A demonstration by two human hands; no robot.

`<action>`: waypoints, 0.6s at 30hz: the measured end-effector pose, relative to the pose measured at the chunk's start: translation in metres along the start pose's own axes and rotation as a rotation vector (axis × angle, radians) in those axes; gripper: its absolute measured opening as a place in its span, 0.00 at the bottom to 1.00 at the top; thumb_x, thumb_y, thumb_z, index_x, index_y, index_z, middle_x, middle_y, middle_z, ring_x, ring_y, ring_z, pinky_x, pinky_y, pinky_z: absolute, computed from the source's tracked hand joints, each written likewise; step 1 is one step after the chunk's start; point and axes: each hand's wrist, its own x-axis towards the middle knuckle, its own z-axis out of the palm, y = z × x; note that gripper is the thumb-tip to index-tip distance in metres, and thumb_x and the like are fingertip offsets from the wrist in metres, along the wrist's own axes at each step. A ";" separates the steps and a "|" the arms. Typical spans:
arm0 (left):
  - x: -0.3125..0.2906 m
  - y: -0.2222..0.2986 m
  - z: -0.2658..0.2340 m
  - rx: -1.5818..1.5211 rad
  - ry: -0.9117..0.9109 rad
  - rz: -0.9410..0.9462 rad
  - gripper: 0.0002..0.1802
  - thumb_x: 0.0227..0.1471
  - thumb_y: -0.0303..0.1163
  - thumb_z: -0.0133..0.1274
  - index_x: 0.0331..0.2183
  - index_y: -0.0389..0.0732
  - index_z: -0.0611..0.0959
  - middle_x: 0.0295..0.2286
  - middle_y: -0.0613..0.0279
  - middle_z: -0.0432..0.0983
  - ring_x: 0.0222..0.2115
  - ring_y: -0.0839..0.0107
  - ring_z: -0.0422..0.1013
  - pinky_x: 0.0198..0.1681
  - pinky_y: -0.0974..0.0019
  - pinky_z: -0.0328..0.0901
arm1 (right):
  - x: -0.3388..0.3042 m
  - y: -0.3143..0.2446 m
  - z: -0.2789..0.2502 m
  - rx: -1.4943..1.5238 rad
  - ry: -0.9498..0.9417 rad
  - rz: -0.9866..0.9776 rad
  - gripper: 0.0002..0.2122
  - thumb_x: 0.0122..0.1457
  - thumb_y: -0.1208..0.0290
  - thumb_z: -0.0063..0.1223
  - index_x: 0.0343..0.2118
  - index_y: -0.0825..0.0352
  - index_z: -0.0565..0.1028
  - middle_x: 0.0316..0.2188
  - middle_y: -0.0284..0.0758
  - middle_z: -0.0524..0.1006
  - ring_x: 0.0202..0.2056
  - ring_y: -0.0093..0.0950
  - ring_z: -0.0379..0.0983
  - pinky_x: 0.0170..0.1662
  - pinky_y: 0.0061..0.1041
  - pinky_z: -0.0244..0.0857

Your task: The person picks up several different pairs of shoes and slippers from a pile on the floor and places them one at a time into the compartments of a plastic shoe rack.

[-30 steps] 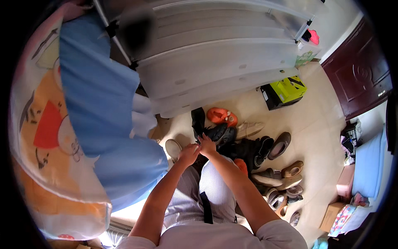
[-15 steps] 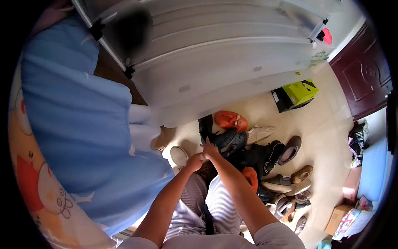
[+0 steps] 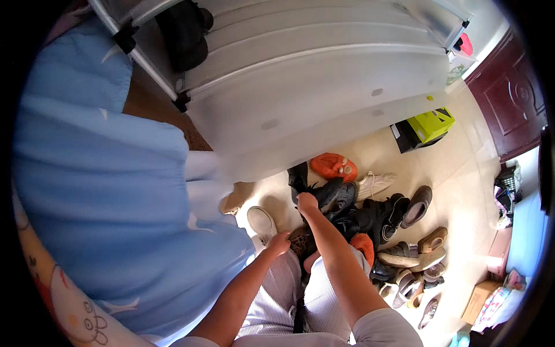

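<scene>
My right hand (image 3: pixel 307 202) is closed in front of a black lace-up shoe (image 3: pixel 328 192) and a tall black boot (image 3: pixel 297 176). What its fingers hold, if anything, is hidden. Lower and to the left, my left hand (image 3: pixel 280 243) is also closed, beside my knee. It is nearest a white shoe (image 3: pixel 261 222) and a brown patterned shoe (image 3: pixel 299 242), and I cannot make out anything in its fingers. A gap separates the two hands. Close behind the black shoes lies a fluffy orange slipper (image 3: pixel 332 166).
A metal-framed rack with a pale cover (image 3: pixel 324 87) stands ahead, black shoes (image 3: pixel 184 37) on it. Blue cloth (image 3: pixel 104 185) hangs at left. Several shoes, including a brown clog (image 3: pixel 417 206), spread rightward. Beyond are a yellow-green box (image 3: pixel 430 124) and a dark red door (image 3: pixel 511 95).
My hands were together and have moved apart, the left one now lower and to the left of the right. The view has shifted, and the black shoes on the rack show more clearly.
</scene>
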 end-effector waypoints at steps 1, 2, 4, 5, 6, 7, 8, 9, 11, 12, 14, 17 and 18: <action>0.000 0.005 0.000 0.008 -0.042 -0.017 0.24 0.47 0.29 0.46 0.49 0.40 0.72 0.43 0.47 0.72 0.43 0.53 0.69 0.46 0.58 0.64 | 0.002 0.005 0.000 0.084 0.049 0.025 0.13 0.56 0.73 0.44 0.43 0.59 0.76 0.45 0.40 0.72 0.45 0.38 0.70 0.48 0.35 0.65; 0.000 0.011 0.001 0.016 -0.085 -0.031 0.23 0.48 0.30 0.48 0.49 0.39 0.71 0.44 0.49 0.72 0.44 0.57 0.70 0.46 0.60 0.64 | 0.003 0.010 0.001 0.084 0.159 -0.017 0.14 0.53 0.76 0.43 0.41 0.58 0.78 0.41 0.41 0.75 0.44 0.39 0.70 0.47 0.35 0.65; 0.006 -0.004 0.000 -0.077 -0.033 -0.054 0.23 0.48 0.30 0.48 0.49 0.38 0.71 0.43 0.49 0.72 0.43 0.56 0.70 0.46 0.60 0.64 | 0.003 -0.003 -0.011 0.131 0.257 -0.153 0.13 0.53 0.76 0.44 0.39 0.60 0.78 0.41 0.40 0.75 0.43 0.39 0.71 0.47 0.35 0.65; 0.009 -0.012 0.000 -0.172 0.013 -0.074 0.23 0.48 0.30 0.48 0.49 0.38 0.71 0.42 0.49 0.73 0.43 0.56 0.70 0.46 0.59 0.64 | 0.004 -0.011 -0.021 0.177 0.351 -0.283 0.13 0.52 0.76 0.44 0.38 0.62 0.78 0.40 0.39 0.76 0.43 0.38 0.71 0.47 0.35 0.65; 0.007 -0.012 0.000 -0.178 0.006 -0.078 0.23 0.48 0.30 0.48 0.49 0.38 0.71 0.42 0.49 0.73 0.43 0.56 0.70 0.46 0.59 0.64 | -0.001 -0.018 -0.029 0.168 0.323 -0.271 0.15 0.50 0.77 0.44 0.40 0.60 0.78 0.40 0.40 0.76 0.43 0.38 0.71 0.47 0.35 0.64; 0.008 0.000 -0.002 -0.176 -0.023 -0.083 0.25 0.47 0.30 0.49 0.50 0.40 0.70 0.44 0.48 0.71 0.45 0.54 0.68 0.47 0.59 0.63 | 0.001 -0.015 -0.037 0.212 0.313 -0.295 0.16 0.48 0.78 0.45 0.40 0.59 0.78 0.40 0.40 0.75 0.43 0.38 0.70 0.47 0.35 0.64; 0.008 0.012 -0.003 -0.174 -0.051 -0.086 0.27 0.45 0.30 0.49 0.51 0.42 0.70 0.47 0.46 0.69 0.48 0.53 0.66 0.48 0.58 0.62 | -0.004 -0.010 -0.042 0.261 0.361 -0.299 0.17 0.47 0.79 0.44 0.40 0.58 0.78 0.37 0.42 0.76 0.39 0.40 0.71 0.44 0.35 0.65; 0.006 0.015 -0.004 -0.177 -0.047 -0.084 0.27 0.45 0.30 0.49 0.51 0.42 0.70 0.47 0.46 0.69 0.48 0.53 0.66 0.48 0.58 0.62 | -0.010 -0.016 -0.048 0.313 0.407 -0.324 0.18 0.46 0.80 0.43 0.39 0.57 0.78 0.34 0.43 0.76 0.36 0.42 0.72 0.41 0.36 0.66; 0.002 0.021 -0.008 -0.063 0.179 0.027 0.36 0.45 0.33 0.52 0.56 0.43 0.60 0.54 0.42 0.58 0.53 0.49 0.59 0.52 0.56 0.59 | -0.023 -0.031 -0.057 0.343 0.521 -0.403 0.18 0.48 0.80 0.43 0.39 0.55 0.78 0.31 0.43 0.76 0.33 0.41 0.72 0.38 0.35 0.66; 0.000 0.026 -0.011 -0.110 0.278 -0.024 0.51 0.40 0.37 0.60 0.60 0.43 0.47 0.59 0.40 0.41 0.57 0.44 0.49 0.56 0.52 0.54 | -0.030 -0.036 -0.061 0.410 0.510 -0.423 0.18 0.48 0.81 0.43 0.39 0.56 0.78 0.30 0.42 0.76 0.32 0.40 0.73 0.36 0.34 0.66; -0.011 0.072 -0.027 -0.172 0.354 -0.144 0.57 0.36 0.38 0.63 0.60 0.43 0.44 0.59 0.41 0.37 0.58 0.44 0.46 0.57 0.51 0.51 | -0.044 -0.025 -0.064 0.454 0.441 -0.374 0.17 0.49 0.83 0.42 0.39 0.59 0.78 0.30 0.41 0.77 0.30 0.38 0.73 0.34 0.32 0.67; -0.024 0.090 -0.043 -0.089 0.565 -0.205 0.66 0.29 0.39 0.68 0.61 0.46 0.40 0.60 0.45 0.31 0.60 0.46 0.41 0.59 0.49 0.46 | -0.066 -0.026 -0.057 0.558 0.494 -0.482 0.17 0.47 0.82 0.43 0.38 0.61 0.78 0.26 0.40 0.75 0.28 0.39 0.71 0.33 0.35 0.64; -0.026 0.092 -0.047 0.048 0.669 -0.129 0.69 0.26 0.39 0.69 0.61 0.47 0.39 0.61 0.48 0.29 0.61 0.48 0.38 0.60 0.48 0.44 | -0.072 -0.027 -0.056 0.559 0.501 -0.516 0.17 0.45 0.83 0.43 0.37 0.61 0.78 0.26 0.40 0.75 0.29 0.38 0.71 0.33 0.34 0.65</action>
